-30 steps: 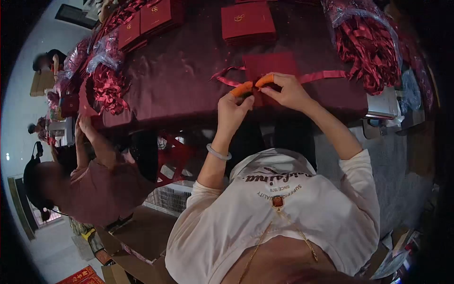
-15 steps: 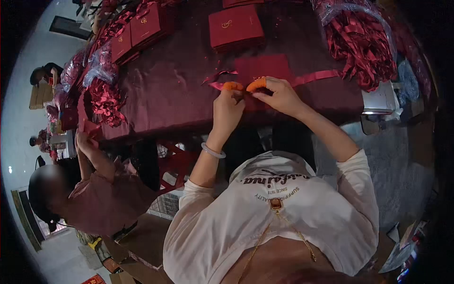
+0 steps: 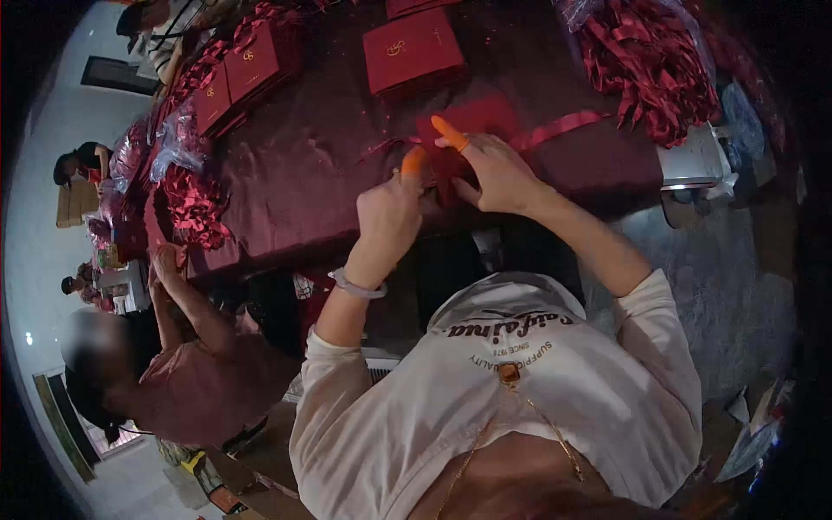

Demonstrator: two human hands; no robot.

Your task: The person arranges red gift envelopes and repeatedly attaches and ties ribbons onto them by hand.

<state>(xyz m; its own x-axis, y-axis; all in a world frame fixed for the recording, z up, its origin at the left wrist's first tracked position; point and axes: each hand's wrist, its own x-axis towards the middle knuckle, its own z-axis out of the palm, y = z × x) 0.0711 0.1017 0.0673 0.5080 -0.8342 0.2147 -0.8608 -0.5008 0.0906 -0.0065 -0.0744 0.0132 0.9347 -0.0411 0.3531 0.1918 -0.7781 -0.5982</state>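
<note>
A red card [image 3: 487, 114] lies at the near side of the dark red cloth, with a red ribbon [image 3: 563, 127] running out to its right. My right hand [image 3: 494, 169] is over the card's near part, its orange-covered finger stretched up across the card and its thumb apart below. At the card's left edge, my left hand [image 3: 390, 212] is closed, an orange cover on its raised finger. Whatever it pinches is too small to make out. A thin end of ribbon shows just above my left hand.
Stacked red cards [image 3: 414, 52] stand behind my hands, more [image 3: 247, 69] at the left. Ribbon bundles [image 3: 646, 78] lie at the right and left [image 3: 192, 204]. A co-worker in a pink shirt [image 3: 217, 386] handles red material at the left.
My hands have moved apart slightly; the right finger has stretched up over the card and the left hand has moved left and down. The view has shifted, and the card sits more tilted.
</note>
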